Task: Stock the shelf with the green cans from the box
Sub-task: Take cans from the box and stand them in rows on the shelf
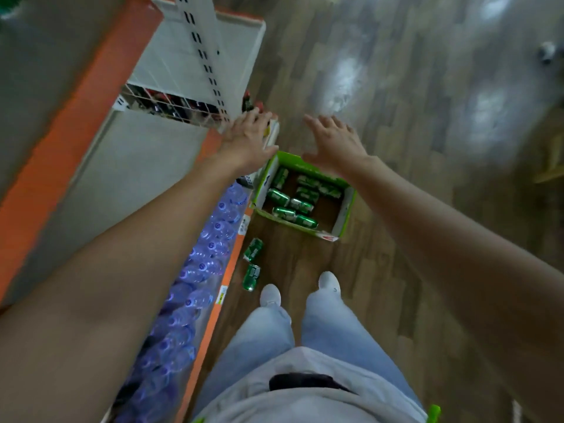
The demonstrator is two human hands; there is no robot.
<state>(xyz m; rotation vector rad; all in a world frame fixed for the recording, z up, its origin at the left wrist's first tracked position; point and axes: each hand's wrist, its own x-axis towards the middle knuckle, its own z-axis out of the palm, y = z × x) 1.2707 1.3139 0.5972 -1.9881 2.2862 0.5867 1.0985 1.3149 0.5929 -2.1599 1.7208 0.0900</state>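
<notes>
A green and white cardboard box (345, 209) stands on the wooden floor with several green cans (300, 206) lying loose inside it. Two more green cans (253, 249) lie on the floor between the box and my feet, close to the shelf base. My left hand (248, 137) is stretched out flat above the box's far left corner, by the shelf edge, fingers apart and holding nothing. My right hand (334, 141) hovers over the box's far edge, fingers spread, also with nothing in it.
The shelf unit (128, 166) with orange trim runs along the left. Its lowest tier holds rows of clear water bottles (210, 248). A wire basket (171, 106) with dark items sits higher up. My feet in white shoes (270, 294) stand just behind the loose cans.
</notes>
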